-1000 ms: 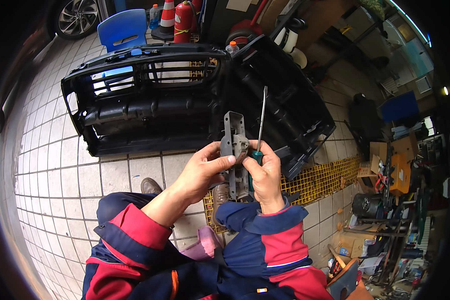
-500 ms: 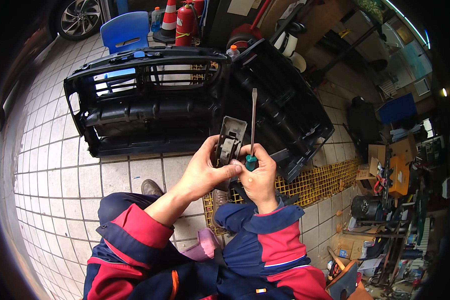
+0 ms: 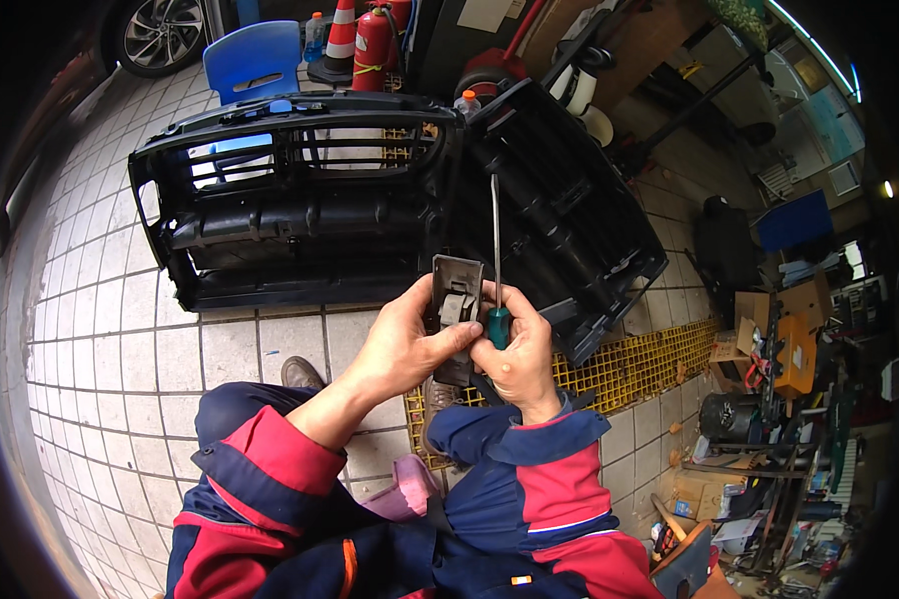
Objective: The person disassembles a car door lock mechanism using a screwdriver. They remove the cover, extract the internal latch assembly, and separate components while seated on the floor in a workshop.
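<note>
Your right hand [image 3: 517,351] grips the screwdriver [image 3: 496,262], shaft pointing up; your left hand [image 3: 407,339] clasps the upright grey bracket [image 3: 455,311], lower end hidden

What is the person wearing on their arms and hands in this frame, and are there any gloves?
Both hands are bare: no gloves on the left hand or the right hand. The forearms are uncovered too, with the sleeves pushed up. The left sleeve and the right sleeve belong to a work jacket in red and navy blue panels, with navy cuffs. A thin white stripe crosses the red of the right sleeve.
</note>
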The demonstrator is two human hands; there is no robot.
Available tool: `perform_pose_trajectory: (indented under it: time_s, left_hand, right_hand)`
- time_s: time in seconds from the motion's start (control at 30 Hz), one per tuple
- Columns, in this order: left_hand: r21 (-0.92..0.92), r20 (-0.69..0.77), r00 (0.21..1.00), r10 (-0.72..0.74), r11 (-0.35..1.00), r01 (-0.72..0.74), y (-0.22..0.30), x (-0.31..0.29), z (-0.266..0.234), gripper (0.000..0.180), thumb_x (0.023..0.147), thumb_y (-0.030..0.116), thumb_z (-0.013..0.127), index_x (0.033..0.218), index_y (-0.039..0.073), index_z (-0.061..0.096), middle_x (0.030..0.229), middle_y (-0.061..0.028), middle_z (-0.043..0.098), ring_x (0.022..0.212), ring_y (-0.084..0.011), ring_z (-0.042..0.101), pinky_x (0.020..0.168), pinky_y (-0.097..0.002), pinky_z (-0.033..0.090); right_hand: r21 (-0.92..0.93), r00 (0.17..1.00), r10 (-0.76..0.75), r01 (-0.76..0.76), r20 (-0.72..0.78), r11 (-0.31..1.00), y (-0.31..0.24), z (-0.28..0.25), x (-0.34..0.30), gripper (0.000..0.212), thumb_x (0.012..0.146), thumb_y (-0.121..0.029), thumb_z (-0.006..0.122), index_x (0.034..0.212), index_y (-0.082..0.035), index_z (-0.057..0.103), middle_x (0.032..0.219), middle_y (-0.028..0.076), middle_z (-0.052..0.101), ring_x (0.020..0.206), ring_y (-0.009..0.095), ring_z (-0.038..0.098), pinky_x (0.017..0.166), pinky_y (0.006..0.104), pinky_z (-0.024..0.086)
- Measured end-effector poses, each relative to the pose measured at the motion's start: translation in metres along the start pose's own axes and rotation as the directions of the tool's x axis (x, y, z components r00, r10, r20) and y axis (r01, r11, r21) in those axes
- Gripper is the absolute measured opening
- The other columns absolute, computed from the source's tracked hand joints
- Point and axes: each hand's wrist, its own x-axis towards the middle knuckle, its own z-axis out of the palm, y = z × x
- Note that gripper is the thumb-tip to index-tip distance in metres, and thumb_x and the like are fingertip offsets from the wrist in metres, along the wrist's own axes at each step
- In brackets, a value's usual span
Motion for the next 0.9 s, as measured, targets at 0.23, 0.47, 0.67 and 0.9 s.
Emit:
perform_pose_trajectory:
  time_s: [0.23, 0.47, 0.67, 0.9]
  left_hand:
    - [0.064, 0.030, 0.999, -0.015, 0.998, 0.013, -0.003, 0.000, -0.003, 0.053, 0.099, 0.011, 0.078, 0.145, -0.001, 0.055, 0.129, -0.0080, 0.068, 0.120, -0.0151, 0.062, 0.108, -0.0337, 0.051]
    - [0.152, -0.040, 0.994, 0.105, 0.984, -0.098, 0.009, -0.006, 0.002, 0.061, 0.089, 0.011, 0.083, 0.142, -0.003, 0.056, 0.124, -0.0167, 0.072, 0.113, -0.0217, 0.070, 0.099, -0.0363, 0.057]
    - [0.134, 0.038, 0.995, 0.088, 0.987, -0.093, 0.008, -0.004, -0.009, 0.081, 0.081, 0.001, 0.084, 0.152, -0.001, 0.047, 0.129, -0.0179, 0.070, 0.124, -0.0282, 0.067, 0.107, -0.0406, 0.053]
    - [-0.301, 0.121, 0.963, -0.239, 0.916, 0.265, -0.005, 0.003, -0.009, 0.069, 0.098, 0.008, 0.076, 0.159, 0.004, 0.044, 0.130, -0.0115, 0.069, 0.116, -0.0189, 0.065, 0.102, -0.0352, 0.052]
  right_hand:
    - [0.092, 0.994, 0.104, -0.106, 0.023, 0.990, -0.008, -0.003, -0.002, 0.052, 0.086, 0.008, 0.070, 0.137, 0.004, 0.062, 0.102, 0.005, 0.076, 0.070, 0.005, 0.064, 0.056, 0.0218, 0.049]
    - [0.178, 0.997, 0.076, -0.080, 0.031, 0.981, -0.002, -0.002, -0.001, 0.050, 0.090, 0.009, 0.069, 0.138, 0.007, 0.059, 0.103, 0.007, 0.076, 0.069, 0.005, 0.064, 0.054, 0.0208, 0.051]
    - [0.428, 0.987, 0.155, -0.154, 0.032, 0.890, 0.002, -0.003, 0.005, 0.051, 0.092, 0.002, 0.071, 0.140, 0.002, 0.053, 0.108, 0.009, 0.071, 0.068, 0.009, 0.066, 0.053, 0.0202, 0.054]
    - [0.181, 0.998, 0.010, 0.000, -0.054, 0.983, -0.008, 0.000, 0.004, 0.065, 0.090, 0.003, 0.073, 0.149, -0.006, 0.048, 0.108, 0.006, 0.067, 0.070, 0.007, 0.064, 0.053, 0.0197, 0.052]
